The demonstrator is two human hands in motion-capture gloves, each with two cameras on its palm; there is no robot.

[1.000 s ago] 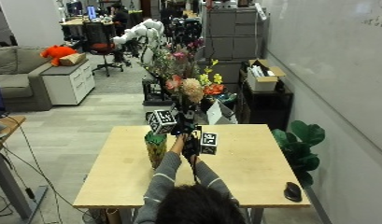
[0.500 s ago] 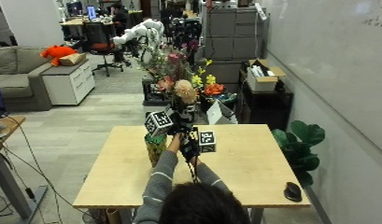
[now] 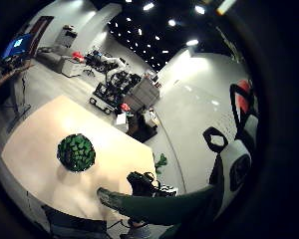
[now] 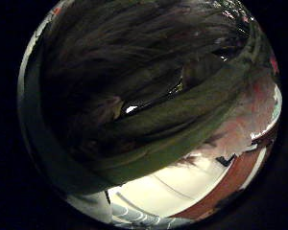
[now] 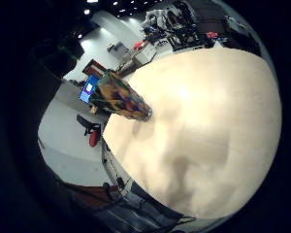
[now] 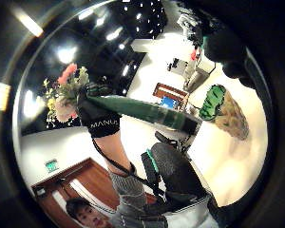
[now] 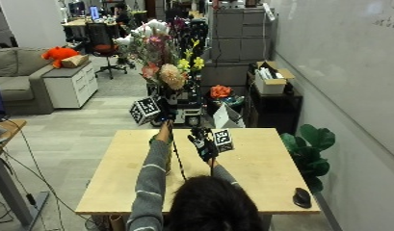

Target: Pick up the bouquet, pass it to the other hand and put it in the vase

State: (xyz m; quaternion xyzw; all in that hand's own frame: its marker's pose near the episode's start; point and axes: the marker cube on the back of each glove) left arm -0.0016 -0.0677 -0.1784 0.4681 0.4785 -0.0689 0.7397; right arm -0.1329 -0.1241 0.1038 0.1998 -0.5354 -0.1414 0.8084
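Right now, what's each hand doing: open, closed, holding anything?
Left hand: grips the bouquet by its stems, raised above the table.
Right hand: open, holding nothing.

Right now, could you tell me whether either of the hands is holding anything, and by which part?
The left hand grips the bouquet at the top of its green stem wrap, just under the flowers. The right hand holds nothing.

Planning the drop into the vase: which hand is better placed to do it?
Left. The left hand already grips the bouquet by its stems, raised above the table. The right hand is open and holds nothing. The vase stands upright on the table.
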